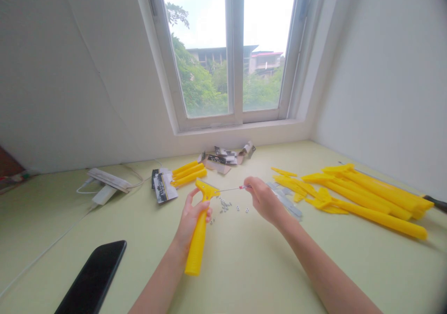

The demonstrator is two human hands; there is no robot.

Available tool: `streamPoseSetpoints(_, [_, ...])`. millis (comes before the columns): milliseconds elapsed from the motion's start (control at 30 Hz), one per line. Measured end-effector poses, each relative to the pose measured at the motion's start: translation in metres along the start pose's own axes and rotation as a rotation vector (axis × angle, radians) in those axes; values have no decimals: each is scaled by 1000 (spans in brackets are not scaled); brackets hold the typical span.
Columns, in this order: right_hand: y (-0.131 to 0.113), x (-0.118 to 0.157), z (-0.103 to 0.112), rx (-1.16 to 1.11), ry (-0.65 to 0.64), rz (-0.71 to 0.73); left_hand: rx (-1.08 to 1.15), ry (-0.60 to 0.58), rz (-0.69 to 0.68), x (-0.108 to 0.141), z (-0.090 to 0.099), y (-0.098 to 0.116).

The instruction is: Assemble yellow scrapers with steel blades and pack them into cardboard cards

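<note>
My left hand (191, 218) grips the handle of a yellow plastic scraper (199, 239), whose head points up and to the right. My right hand (264, 200) pinches a thin screwdriver (230, 189) with a red grip, its metal shaft reaching left to the scraper head. The tip seems to be at the head, though the contact is too small to be sure. Small metal screws (225, 206) lie scattered on the table between my hands. Just right of my right hand lie flat grey metal blades (284, 200).
A heap of yellow scrapers and parts (370, 195) fills the table's right side, and several yellow handles (188, 174) lie behind my left hand. Printed packaging (164, 188) sits at the back. A black smartphone (91, 277) and white cabled charger (104, 195) lie left. Walls and a window (209, 49) border the table.
</note>
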State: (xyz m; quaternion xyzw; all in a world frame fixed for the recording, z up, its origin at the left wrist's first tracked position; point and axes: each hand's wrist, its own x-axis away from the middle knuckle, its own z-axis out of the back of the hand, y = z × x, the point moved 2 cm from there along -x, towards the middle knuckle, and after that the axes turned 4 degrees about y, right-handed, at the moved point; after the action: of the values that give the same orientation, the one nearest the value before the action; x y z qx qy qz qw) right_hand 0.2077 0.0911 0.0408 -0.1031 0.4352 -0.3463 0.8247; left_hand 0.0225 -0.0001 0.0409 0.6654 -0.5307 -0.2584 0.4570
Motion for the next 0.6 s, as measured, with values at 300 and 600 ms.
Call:
streamPoseSetpoints(300, [-2, 0, 1, -1, -11, 4, -23, -20, 1, 2, -2, 1])
streamPoseSetpoints(600, [-3, 0, 2, -14, 2, 12, -15, -4, 5, 2, -2, 2])
